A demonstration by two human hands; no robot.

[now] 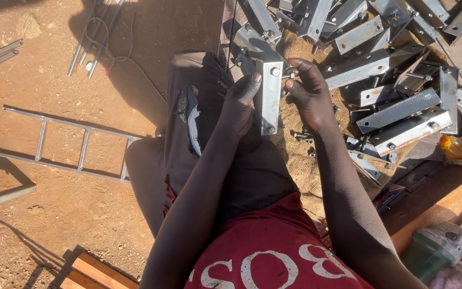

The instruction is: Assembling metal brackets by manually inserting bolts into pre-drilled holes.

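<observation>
Head view, person seated on bare earth. Left hand (240, 104) is clamped round the lower half of a galvanised steel bracket (270, 96), held upright over the lap. Right hand (308, 91) pinches a small bolt (290, 73) at the bracket's upper right edge; fingers closed on it.

Burlap sacking (300, 155) lies under the right forearm, at the near edge of a heap of like brackets (397, 107); loose bolts (301, 136) rest on it.

Risks, as judged:
- Bolt grip is fingertip-only; a slip likely drops it into the sacking weave or the dirt.
- Bracket edges look sharp; bare hands could be cut if it twists.
- An angle grinder (439, 249) sits close by the right elbow; a knock is possible.
</observation>
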